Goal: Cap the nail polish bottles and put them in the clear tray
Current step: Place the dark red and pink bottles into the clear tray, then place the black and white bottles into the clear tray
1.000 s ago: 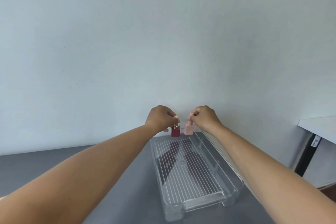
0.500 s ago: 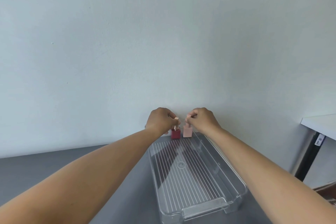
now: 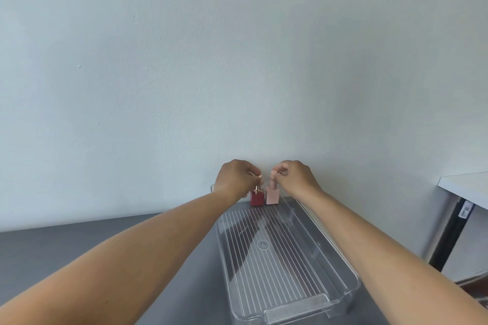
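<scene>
Two nail polish bottles stand upright, side by side, at the far end of the one clear tray (image 3: 277, 266), whose long axis runs near to far. The red bottle (image 3: 257, 198) is on the left under the left hand (image 3: 235, 178), the pink bottle (image 3: 272, 196) on the right under the right hand (image 3: 295, 178). Each hand pinches the top of its own bottle; whether they stand inside the far wall I cannot tell
</scene>
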